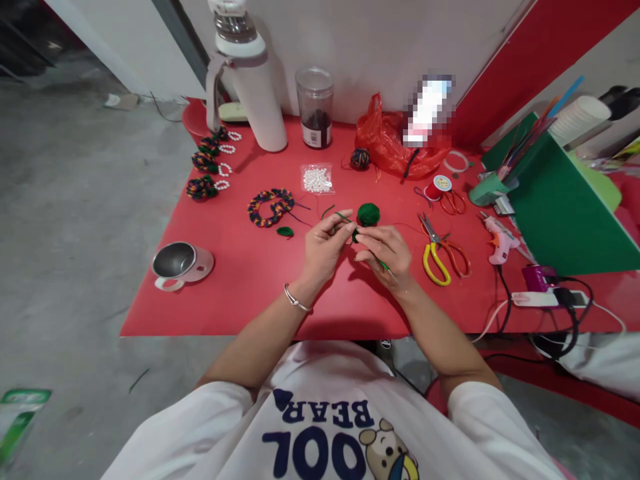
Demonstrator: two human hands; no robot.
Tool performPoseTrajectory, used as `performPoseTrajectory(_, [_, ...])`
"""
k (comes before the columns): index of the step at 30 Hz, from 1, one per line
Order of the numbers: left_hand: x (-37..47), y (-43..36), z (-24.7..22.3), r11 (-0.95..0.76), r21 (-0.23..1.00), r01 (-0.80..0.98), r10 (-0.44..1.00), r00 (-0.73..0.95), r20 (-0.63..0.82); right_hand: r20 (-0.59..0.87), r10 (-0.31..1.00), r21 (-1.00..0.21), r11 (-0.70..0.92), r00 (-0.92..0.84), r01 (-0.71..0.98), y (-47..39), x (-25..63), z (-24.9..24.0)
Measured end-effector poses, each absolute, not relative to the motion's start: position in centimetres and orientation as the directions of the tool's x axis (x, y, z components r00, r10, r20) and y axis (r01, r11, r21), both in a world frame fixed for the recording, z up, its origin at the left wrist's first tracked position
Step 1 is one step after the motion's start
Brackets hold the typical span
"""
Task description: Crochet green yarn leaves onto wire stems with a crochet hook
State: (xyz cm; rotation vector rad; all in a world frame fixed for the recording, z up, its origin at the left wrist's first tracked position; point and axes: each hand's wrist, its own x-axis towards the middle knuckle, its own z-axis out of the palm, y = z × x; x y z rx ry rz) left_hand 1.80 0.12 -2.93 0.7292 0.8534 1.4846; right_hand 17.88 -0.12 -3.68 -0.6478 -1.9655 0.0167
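As left hand point(325, 245) and right hand point(386, 253) pinch it, green yarn point(355, 235) (a small bit) lies between them.

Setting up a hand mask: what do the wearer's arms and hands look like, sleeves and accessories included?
Left hand and right hand both ungloved. Slim silver-coloured bangle on the left wrist; nothing visible on the right. Plain white short sleeves, forearms uncovered.
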Motion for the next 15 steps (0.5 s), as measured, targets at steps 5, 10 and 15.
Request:
performPoseTrajectory(5, [1.8,0.3,-3.1,0.040,0.815,-0.578,0.994,-0.059,-0.091,0.839,0.446,-0.271,0.839,-0.312,0.472,-0.2,17.9,-3.7])
performPoseTrajectory(10, [1.4,0.1,-2.9,0.198,0.754,-0.626,0.979,0.096,-0.177,0.814,0.497,-0.286,0.793,-0.300,0.537,-0.2,18.3,-4.1])
performPoseTrajectory(15, [0.5,-0.1,-2.4,0.400,0.643,-0.654,0.914,0.337,-0.225,0.860,0.439,-0.337,0.872,-0.260,0.356,0.3,18.5,-4.3])
